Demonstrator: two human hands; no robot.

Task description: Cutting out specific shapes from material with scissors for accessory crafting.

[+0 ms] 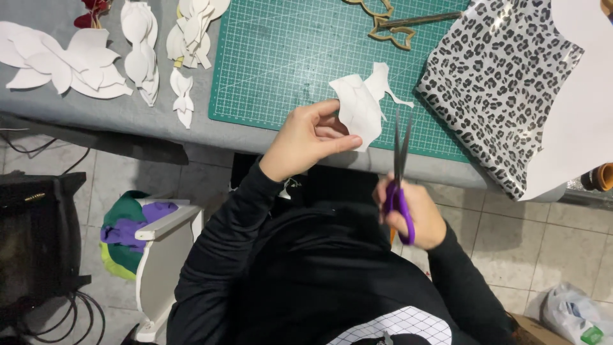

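Observation:
My left hand (pixel 308 137) pinches a white paper cutout (pixel 361 105) with curved, petal-like edges, held just above the front edge of the green cutting mat (pixel 287 57). My right hand (pixel 415 214) grips purple-handled scissors (pixel 399 176). Their dark blades point up and are slightly apart, with the tips at the right edge of the cutout. Both arms wear black sleeves.
Several white cut shapes (pixel 137 45) lie on the grey table (pixel 128 112) at the left. Gold scissors (pixel 389 25) rest at the mat's top. A leopard-print sheet (pixel 498 83) covers the right side. A white bin (pixel 163 255) with coloured scraps stands on the floor.

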